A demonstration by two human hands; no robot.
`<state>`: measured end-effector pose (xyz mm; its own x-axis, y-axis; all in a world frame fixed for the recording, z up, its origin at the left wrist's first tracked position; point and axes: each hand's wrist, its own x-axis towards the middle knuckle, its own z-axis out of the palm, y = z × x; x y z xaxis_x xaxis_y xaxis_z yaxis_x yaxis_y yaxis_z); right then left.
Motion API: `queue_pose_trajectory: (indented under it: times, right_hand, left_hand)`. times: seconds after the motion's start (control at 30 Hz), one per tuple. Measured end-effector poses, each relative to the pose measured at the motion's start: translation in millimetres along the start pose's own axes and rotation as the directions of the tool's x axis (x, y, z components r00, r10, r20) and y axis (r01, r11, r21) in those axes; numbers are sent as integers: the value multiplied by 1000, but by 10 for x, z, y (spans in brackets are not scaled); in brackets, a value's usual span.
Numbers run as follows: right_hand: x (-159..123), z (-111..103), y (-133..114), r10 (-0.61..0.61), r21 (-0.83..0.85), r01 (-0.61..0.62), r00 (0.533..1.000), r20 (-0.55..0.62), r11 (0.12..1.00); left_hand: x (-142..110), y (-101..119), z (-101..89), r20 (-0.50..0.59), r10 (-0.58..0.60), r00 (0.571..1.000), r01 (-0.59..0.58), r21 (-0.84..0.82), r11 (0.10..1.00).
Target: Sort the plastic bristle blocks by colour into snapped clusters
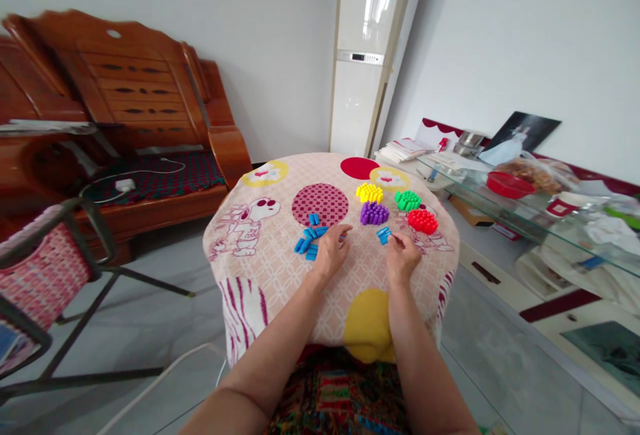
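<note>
On the patterned tablecloth, small blue cylinder-like pieces (307, 246) lie in a loose heap at the left. My left hand (333, 250) is beside that heap, its fingers bent and a little apart, with no piece visible between them. A smaller row of blue pieces (383, 234) lies to the right of the middle. My right hand (404, 258) pinches at the near end of this row, its fingertips on a blue piece they partly cover. Beyond the hands are neat clusters of small pieces: yellow (370, 192), purple (374, 213), green (408, 200) and red (423, 221).
The round table (280, 275) stands right before me. A glass-topped cabinet (540, 215) at the right bears a red bowl (510, 184), bags and papers. To the left are a wooden bench (135, 88) and a folding chair (45, 255). A tall white air conditioner (363, 28) stands behind.
</note>
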<state>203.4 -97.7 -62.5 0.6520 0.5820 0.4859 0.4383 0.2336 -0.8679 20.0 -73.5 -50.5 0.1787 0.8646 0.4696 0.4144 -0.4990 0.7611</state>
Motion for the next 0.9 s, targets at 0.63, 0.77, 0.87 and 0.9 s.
queue_pose_trajectory:
  times: [0.63,0.77,0.87,0.9]
  right_hand:
    - [179,-68,306,-116,-319,192,963,242,928]
    - [182,-27,277,-179,-302,218,972,151,928]
    - [181,-3,255,-191,-337,236,968,160,911]
    - [181,1,252,-184,-352,237,967,179,905]
  left_hand:
    - [-5,-334,-1031,112,-356,928,280,421,863]
    - [-24,-377,-1073,99,-327,940,266,389,882]
    - [-23,-369,-1031,34,-268,963,246,302,921]
    - [-14,-343,-1002,27,-253,967,238,259,936]
